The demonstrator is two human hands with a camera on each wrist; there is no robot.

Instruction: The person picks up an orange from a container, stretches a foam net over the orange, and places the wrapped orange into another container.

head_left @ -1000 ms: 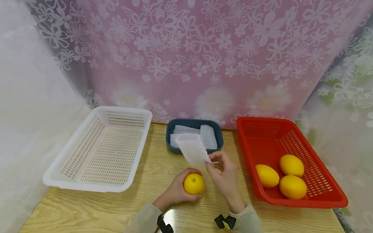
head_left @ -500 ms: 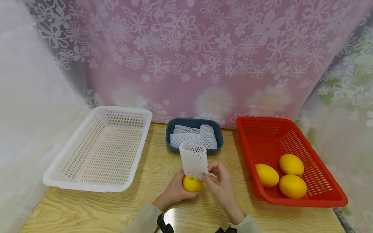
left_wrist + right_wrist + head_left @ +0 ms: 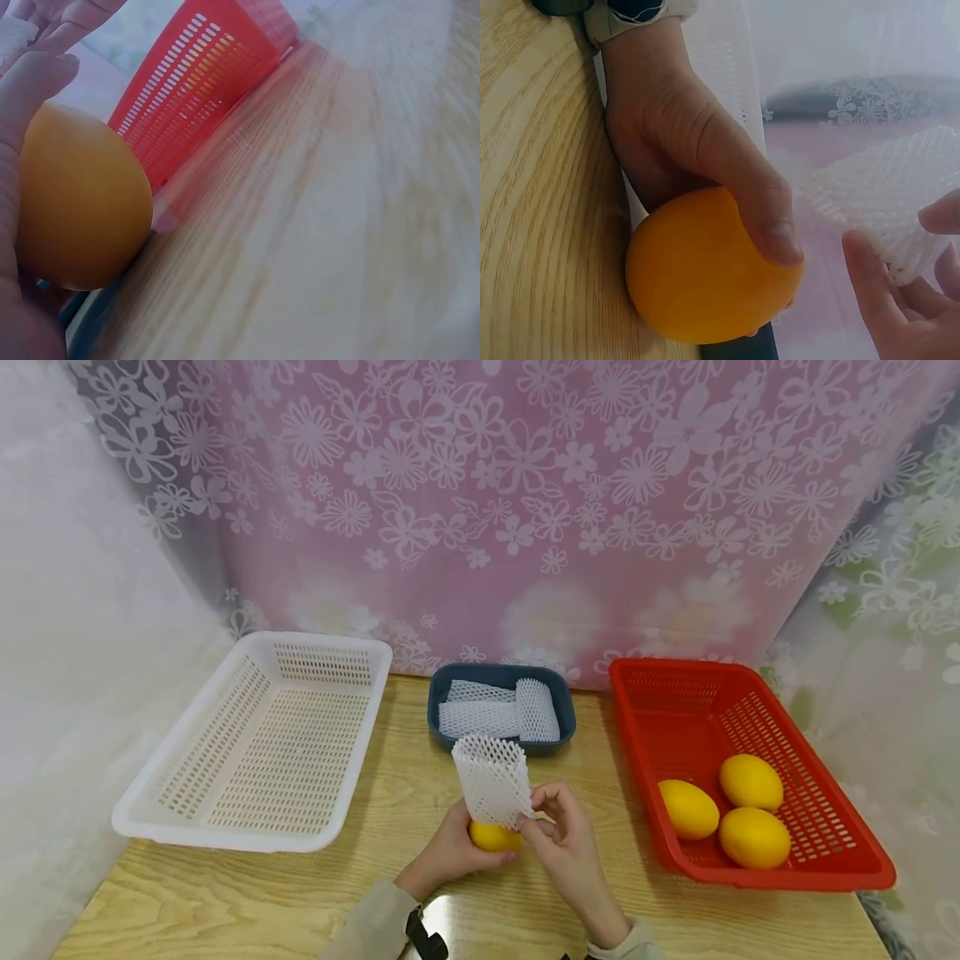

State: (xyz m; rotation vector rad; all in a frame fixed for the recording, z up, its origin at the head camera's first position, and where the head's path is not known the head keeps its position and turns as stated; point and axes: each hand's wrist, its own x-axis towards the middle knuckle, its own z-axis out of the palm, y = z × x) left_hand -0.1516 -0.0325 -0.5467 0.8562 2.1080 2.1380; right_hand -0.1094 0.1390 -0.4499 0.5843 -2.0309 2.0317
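My left hand (image 3: pixel 450 847) grips a yellow orange (image 3: pixel 493 837) from the left side, low over the wooden table. Its thumb lies across the smooth round skin of the orange (image 3: pixel 705 277) in the right wrist view. With thumb and fingers, my right hand (image 3: pixel 568 852) pinches the lower right edge of a white foam net sleeve (image 3: pixel 491 781). The sleeve stands up with its top end spread open, and its lower end covers the top of the orange in the head view. In the right wrist view, the foam net (image 3: pixel 907 195) appears apart from the orange.
A dark blue tray (image 3: pixel 433 727) with several folded foam nets (image 3: pixel 477 719) stands behind the hands. At left sits a white plastic basket (image 3: pixel 341 810). The red basket (image 3: pixel 637 777) at right holds 3 oranges (image 3: pixel 754 837). A flowered curtain (image 3: pixel 480 527) hangs behind.
My right hand has brought the foam net down and towards me, from over the blue tray to the top of the orange. The sleeve's end has spread open. My left hand has barely moved.
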